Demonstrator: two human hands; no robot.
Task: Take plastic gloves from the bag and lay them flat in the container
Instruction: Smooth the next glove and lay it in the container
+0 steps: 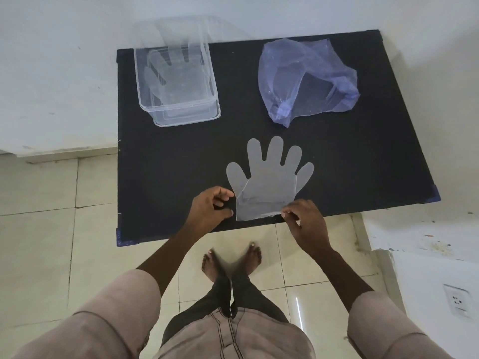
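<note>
A clear plastic glove (269, 182) is spread flat at the lower centre of the dark counter (160, 161), fingers pointing to the top of the frame. Its cuff corner is pinched by the right hand (305, 224), while the left hand (211, 209) is held curled, thumb and fingers apart, just beside the cuff's left edge. At the upper left, a transparent container (178, 110) is seen with gloves laid inside. At the upper right, the crumpled bluish bag (308, 81) is lying.
</note>
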